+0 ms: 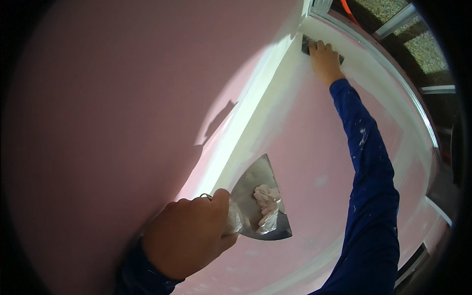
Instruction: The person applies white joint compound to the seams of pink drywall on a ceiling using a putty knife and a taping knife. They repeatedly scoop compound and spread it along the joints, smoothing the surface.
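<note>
My left hand (189, 233) is closed round the whitish handle of a wide putty knife (253, 174). A lump of pale joint compound (267, 204) lies on its flared metal blade. Stretched far up and to the right, my right hand (326, 61) grips a small, dark flat scraper (306, 45) against the pink wallboard (309, 128). The scraper is near the upper end of a whitish band of compound (268, 108) that runs along the corner between two pink boards. My fingers cover most of the scraper.
Another pink board (123, 88) fills the left side, partly in shadow. A metal edge strip (413, 81) borders the wallboard on the right. Beyond it are metal framing (396, 20), speckled panels (427, 51) and an orange cable (348, 11). More whitish bands cross the wallboard.
</note>
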Tool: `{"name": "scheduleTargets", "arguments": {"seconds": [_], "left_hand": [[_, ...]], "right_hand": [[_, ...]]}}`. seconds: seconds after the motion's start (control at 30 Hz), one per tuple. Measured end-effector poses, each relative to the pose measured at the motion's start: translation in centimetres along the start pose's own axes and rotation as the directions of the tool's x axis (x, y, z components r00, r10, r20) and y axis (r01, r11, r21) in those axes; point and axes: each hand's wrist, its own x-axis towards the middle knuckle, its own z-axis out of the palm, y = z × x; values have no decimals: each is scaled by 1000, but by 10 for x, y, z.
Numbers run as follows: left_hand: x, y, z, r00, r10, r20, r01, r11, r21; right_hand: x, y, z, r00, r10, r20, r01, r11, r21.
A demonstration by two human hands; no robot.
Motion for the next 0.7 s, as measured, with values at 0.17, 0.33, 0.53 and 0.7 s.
{"name": "scheduleTargets", "arguments": {"seconds": [0.17,0.33,0.53,0.7], "left_hand": [[5,-1,3,996,-17,89,18,1000,-11],[4,2,-1,997,-35,68,36,999,-13],[4,-1,2,998,4,60,-1,999,-55],[9,-3,6,997,-31,72,33,999,-26]], "right_hand": [[-3,14,-10,996,65,-55,-61,996,67],[47,58,16,981,192,-23,-191,981,32],[34,66,47,974,226,-34,-225,974,24],[35,73,55,980,199,-27,-199,980,-11]]}}
